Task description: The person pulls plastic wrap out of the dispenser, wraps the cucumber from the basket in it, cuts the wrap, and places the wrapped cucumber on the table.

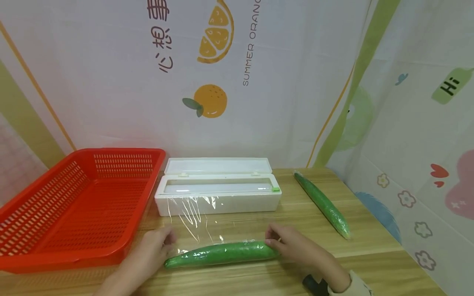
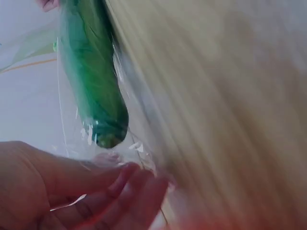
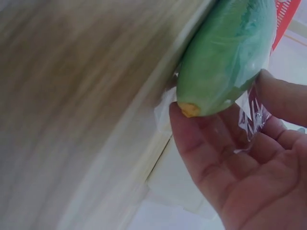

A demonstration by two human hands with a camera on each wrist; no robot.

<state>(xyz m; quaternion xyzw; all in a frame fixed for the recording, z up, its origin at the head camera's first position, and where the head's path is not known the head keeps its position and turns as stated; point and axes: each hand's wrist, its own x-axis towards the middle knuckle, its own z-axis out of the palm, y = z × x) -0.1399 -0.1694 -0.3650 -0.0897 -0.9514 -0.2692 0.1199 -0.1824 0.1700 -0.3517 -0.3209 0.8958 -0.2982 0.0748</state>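
Note:
A green cucumber point(image 1: 222, 254) lies crosswise at the front of the table under clear plastic wrap point(image 1: 207, 230), which stretches back to a white wrap dispenser point(image 1: 218, 205). At the cucumber's left end, my left hand point(image 1: 153, 250) pinches the film; the left wrist view shows the film bunched at its fingertips point(image 2: 127, 175), just beyond the cucumber's tip point(image 2: 109, 139). My right hand point(image 1: 292, 244) is at the other end. In the right wrist view its thumb point(image 3: 280, 98) and fingers hold crumpled film point(image 3: 254, 120) against the cucumber's yellowish tip point(image 3: 189, 109).
A red plastic basket point(image 1: 129, 230) stands on the left, close to the dispenser. Its lid point(image 1: 218, 166) is raised at the back. Another wrapped cucumber point(image 1: 322, 201) lies at the right rear. A black object point(image 1: 314, 284) shows beside my right wrist. Printed curtains point(image 1: 289, 102) hang behind.

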